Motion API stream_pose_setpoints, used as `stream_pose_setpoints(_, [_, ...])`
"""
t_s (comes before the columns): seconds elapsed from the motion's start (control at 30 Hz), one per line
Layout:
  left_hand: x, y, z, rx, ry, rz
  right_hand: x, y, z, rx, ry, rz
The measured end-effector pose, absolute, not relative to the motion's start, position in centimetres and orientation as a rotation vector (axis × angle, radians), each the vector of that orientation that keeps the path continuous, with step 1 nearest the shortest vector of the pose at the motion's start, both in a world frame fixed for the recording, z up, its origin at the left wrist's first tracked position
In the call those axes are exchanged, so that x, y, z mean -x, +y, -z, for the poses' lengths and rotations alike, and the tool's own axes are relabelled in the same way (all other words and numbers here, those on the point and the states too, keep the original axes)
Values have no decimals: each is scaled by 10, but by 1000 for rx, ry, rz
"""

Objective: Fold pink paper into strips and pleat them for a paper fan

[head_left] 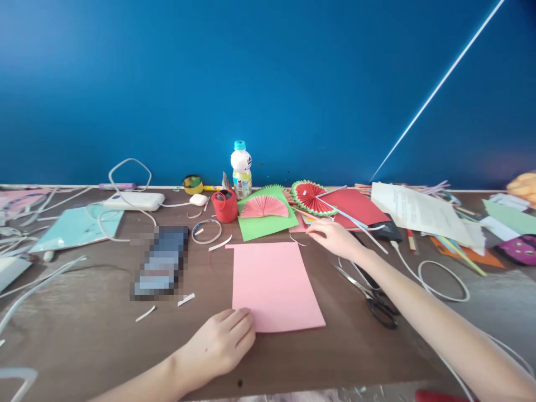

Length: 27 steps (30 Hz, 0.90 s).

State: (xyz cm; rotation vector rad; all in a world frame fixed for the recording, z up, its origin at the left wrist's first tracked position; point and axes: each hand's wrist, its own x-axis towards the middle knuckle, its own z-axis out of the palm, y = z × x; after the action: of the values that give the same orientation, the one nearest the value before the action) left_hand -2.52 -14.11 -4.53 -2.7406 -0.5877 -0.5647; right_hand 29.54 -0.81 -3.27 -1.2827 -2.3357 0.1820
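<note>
Pink paper [272, 279] is lying with its seven o'clock corner beneath the left hand [230, 338], whose fingers are curling, grip hidden. Just beyond one o'clock, the right hand [335, 237] is keeping fingertips narrowly bunched, contents unclear, its forearm slanting from four. Brown tabletop [341, 315] is separating the right edge from scissors [372, 298] at three.

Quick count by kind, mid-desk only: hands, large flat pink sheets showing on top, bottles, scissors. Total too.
Hands, left hand and right hand: 2
Large pink sheet: 1
Bottle: 1
Scissors: 1 pair
Total: 5
</note>
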Motion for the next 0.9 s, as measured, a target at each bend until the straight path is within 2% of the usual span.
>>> stream_pose_setpoints(0.17, [44, -154, 49, 2738, -573, 618, -264, -12, 47, 1248, -2324, -394])
stream_pose_setpoints(0.37, [49, -156, 47, 2712, -614, 618, -238, -9, 53, 1227, -2296, -448])
stream_pose_setpoints(0.67, [39, -135, 50, 2690, -671, 530, -292, 9, 32, 1374, -1884, -458])
stream_pose_setpoints(0.9, [22, -114, 51, 2680, -648, 558, -306, 22, 48, 1539, -1617, -434])
